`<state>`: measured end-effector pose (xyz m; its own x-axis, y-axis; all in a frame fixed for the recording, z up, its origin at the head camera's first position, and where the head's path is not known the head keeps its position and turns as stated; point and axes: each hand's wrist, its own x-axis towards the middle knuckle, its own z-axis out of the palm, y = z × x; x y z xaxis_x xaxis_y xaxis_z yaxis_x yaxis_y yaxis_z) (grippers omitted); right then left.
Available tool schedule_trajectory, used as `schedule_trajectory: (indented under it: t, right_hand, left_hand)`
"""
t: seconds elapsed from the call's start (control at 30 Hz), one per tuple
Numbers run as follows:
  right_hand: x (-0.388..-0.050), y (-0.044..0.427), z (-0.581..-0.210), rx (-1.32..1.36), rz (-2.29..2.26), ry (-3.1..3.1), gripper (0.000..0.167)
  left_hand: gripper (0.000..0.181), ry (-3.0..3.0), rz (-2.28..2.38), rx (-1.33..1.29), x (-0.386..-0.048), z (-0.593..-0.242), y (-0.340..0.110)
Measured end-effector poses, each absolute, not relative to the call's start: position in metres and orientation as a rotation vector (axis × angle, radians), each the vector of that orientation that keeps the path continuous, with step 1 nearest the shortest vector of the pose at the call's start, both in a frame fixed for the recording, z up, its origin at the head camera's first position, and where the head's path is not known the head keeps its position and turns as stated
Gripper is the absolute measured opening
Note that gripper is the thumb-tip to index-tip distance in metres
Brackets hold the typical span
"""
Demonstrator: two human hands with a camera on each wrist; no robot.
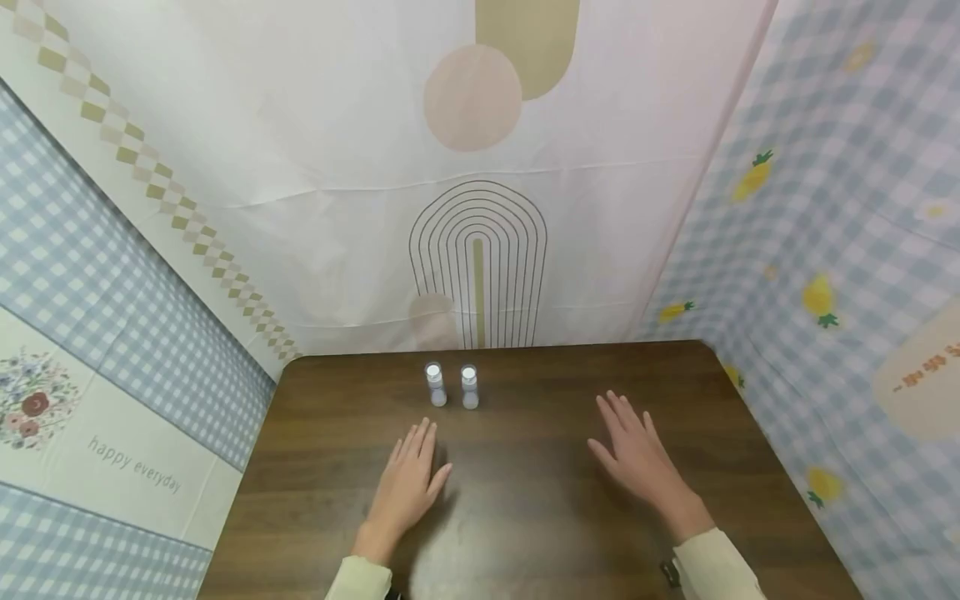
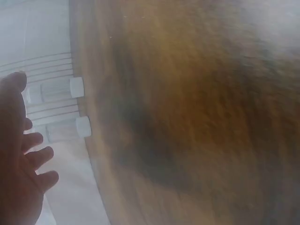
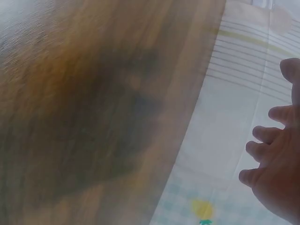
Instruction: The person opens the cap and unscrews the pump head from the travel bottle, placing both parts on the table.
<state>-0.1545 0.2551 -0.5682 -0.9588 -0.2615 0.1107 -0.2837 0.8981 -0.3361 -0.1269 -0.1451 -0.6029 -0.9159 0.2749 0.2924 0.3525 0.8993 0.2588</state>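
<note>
Two small clear bottles, each with a white end, stand upright side by side near the table's far edge. In the head view the left bottle (image 1: 436, 385) is a short gap from the right bottle (image 1: 469, 387). My left hand (image 1: 406, 487) is just in front of them, fingers extended toward them, thumb apart, touching neither. My right hand (image 1: 637, 454) is farther right, its fingers stretched forward and holding nothing. In the left wrist view the left hand (image 2: 21, 168) partly covers the bottles. Only table and cloth lie before the right hand (image 3: 276, 150) in the right wrist view.
The dark brown wooden table (image 1: 517, 492) reaches back to a white printed cloth (image 1: 345, 250) hanging behind it. Checked blue cloths hang along the left side (image 1: 150, 250) and right side (image 1: 780, 233). A small dark object (image 1: 670, 573) is by the right sleeve.
</note>
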Motion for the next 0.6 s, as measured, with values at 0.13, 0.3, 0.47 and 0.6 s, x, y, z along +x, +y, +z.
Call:
schedule_trajectory:
  t: [0.13, 0.3, 0.47, 0.6]
  right_hand:
    - [-0.16, 0.246, -0.564, 0.467, 0.548, -2.971, 0.077]
    - [-0.168, 0.23, -0.557, 0.53, 0.583, -2.945, 0.075]
    - [-0.175, 0.212, -0.55, 0.584, 0.673, -2.932, 0.074]
    - [-0.181, 0.197, -0.548, 0.622, 0.717, -2.91, 0.073]
  left_hand:
    - [0.068, -2.797, -0.503, -0.502, -0.135, -0.6, -0.138]
    - [0.068, -2.748, -0.626, -0.483, -0.146, -0.6, -0.128]
    - [0.07, -2.739, -0.744, -0.442, -0.157, -0.6, -0.116]
    - [0.071, -2.779, -0.872, -0.382, -0.166, -0.6, -0.107]
